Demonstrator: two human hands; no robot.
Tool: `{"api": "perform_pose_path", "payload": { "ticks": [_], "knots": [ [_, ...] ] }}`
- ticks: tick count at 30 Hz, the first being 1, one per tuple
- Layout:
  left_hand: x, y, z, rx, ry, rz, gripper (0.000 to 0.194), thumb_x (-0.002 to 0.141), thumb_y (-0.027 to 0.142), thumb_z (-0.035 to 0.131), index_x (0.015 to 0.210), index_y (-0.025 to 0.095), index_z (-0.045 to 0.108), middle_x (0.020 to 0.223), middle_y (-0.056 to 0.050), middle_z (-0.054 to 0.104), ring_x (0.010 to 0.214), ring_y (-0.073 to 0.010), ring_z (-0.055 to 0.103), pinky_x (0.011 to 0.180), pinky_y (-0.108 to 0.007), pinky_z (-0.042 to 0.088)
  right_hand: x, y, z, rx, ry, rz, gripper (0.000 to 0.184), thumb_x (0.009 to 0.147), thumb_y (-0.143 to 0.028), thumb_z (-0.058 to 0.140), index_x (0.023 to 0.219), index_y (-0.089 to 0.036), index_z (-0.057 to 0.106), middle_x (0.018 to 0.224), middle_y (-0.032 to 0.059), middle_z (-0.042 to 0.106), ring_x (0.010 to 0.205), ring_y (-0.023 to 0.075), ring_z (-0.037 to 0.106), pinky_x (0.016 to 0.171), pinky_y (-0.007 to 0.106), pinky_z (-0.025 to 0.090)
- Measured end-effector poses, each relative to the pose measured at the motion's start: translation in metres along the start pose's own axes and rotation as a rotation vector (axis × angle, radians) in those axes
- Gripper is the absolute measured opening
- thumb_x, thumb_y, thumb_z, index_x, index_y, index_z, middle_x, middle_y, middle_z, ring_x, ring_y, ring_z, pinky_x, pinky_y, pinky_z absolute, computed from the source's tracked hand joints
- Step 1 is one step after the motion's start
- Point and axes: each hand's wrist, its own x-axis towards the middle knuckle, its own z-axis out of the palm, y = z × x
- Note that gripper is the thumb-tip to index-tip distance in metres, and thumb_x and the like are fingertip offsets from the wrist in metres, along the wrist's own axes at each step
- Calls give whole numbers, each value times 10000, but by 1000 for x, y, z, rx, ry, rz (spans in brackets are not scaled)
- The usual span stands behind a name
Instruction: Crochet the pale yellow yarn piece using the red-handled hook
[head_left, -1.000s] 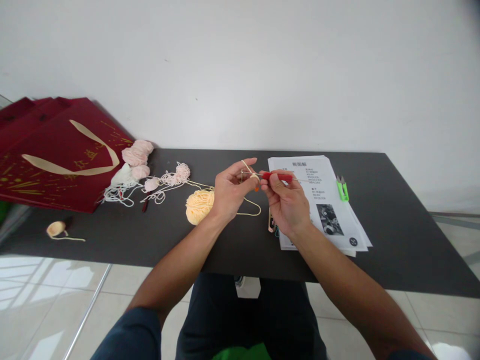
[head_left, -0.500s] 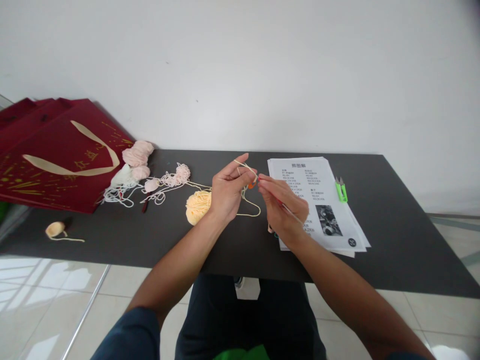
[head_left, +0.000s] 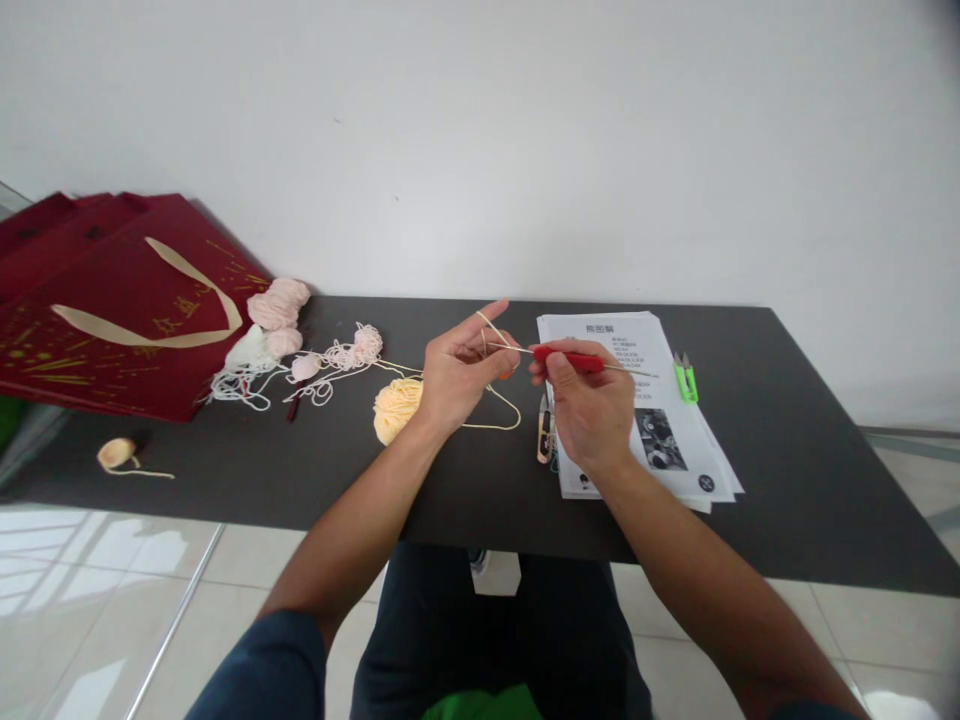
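My left hand (head_left: 456, 378) is closed in a pinch, its index finger raised with pale yellow yarn (head_left: 491, 325) looped over it. A small orange bit (head_left: 505, 375) shows below its fingertips; I cannot make out what it is. My right hand (head_left: 596, 415) grips a crochet hook (head_left: 568, 358) by its red handle. The hook's thin tip points left and meets the yarn at my left fingers. From there the yarn hangs in a loop to the table, toward the yellow yarn ball (head_left: 397, 410) beside my left wrist.
Printed sheets (head_left: 660, 350) lie under my right hand, with green thread snips (head_left: 685, 380) at their right edge and another pair of snips (head_left: 544, 435) at their left. Pink and white yarn (head_left: 277, 305) rests by dark red bags (head_left: 135, 310). A small cream crocheted piece (head_left: 117, 453) sits left.
My right hand has drawn back to the right and turned, so the hook's red handle shows. The hook now lies nearly level. My left hand has stayed almost in place.
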Motion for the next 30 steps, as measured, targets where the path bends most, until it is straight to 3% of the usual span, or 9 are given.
{"api": "perform_pose_path", "payload": {
  "ticks": [4, 10, 13, 15, 19, 23, 30],
  "knots": [
    [-1, 0, 2, 11, 29, -11, 601, 725, 219, 905, 1302, 268, 746, 833, 13, 769, 672, -99, 651, 650, -261, 517, -2, 1, 0, -63, 12, -46, 89, 874, -311, 821, 955, -275, 806, 928, 10, 832, 751, 160, 753, 696, 325, 645],
    [-3, 3, 8, -206, 116, -115, 539, 698, 220, 931, 1209, 269, 767, 835, 15, 767, 808, -119, 708, 792, -271, 547, -17, 4, -2, -403, -89, -444, 281, 918, -211, 758, 1111, -406, 820, 1180, 3, 836, 1073, 260, 785, 977, 523, 655],
    [-3, 7, 9, -323, 103, -192, 515, 674, 227, 949, 1160, 247, 780, 817, 16, 745, 785, -105, 692, 809, -257, 543, -17, 8, -5, -448, -154, -541, 403, 899, -157, 761, 1184, -440, 795, 1232, -11, 824, 1119, 269, 777, 994, 543, 649],
    [-2, 8, 7, -359, 77, -230, 514, 665, 240, 952, 1149, 233, 781, 816, 12, 733, 760, -99, 672, 794, -252, 540, -15, 9, -5, -396, -168, -489, 379, 897, -167, 771, 1157, -441, 805, 1231, -17, 825, 1094, 258, 783, 970, 524, 662],
    [0, 9, 4, -339, 47, -230, 518, 671, 254, 933, 1163, 226, 773, 805, 14, 703, 725, -100, 641, 769, -265, 533, -7, 7, -1, -136, -134, -204, 194, 897, -260, 795, 1040, -387, 832, 1149, -15, 843, 924, 209, 797, 796, 423, 695],
    [0, 10, 6, -284, 46, -211, 499, 662, 189, 891, 1148, 223, 785, 778, 19, 690, 700, -102, 618, 725, -273, 506, 2, 1, 2, 73, -121, 0, 106, 886, -335, 817, 989, -310, 815, 1014, -1, 846, 768, 140, 747, 658, 294, 647],
    [-2, 8, 9, -246, 45, -162, 502, 664, 110, 853, 1149, 227, 797, 746, 31, 693, 681, -80, 580, 667, -240, 444, 7, -2, 0, 158, -118, -1, 100, 874, -326, 837, 954, -287, 792, 978, -17, 823, 743, 108, 721, 650, 244, 627]
  ]
}}
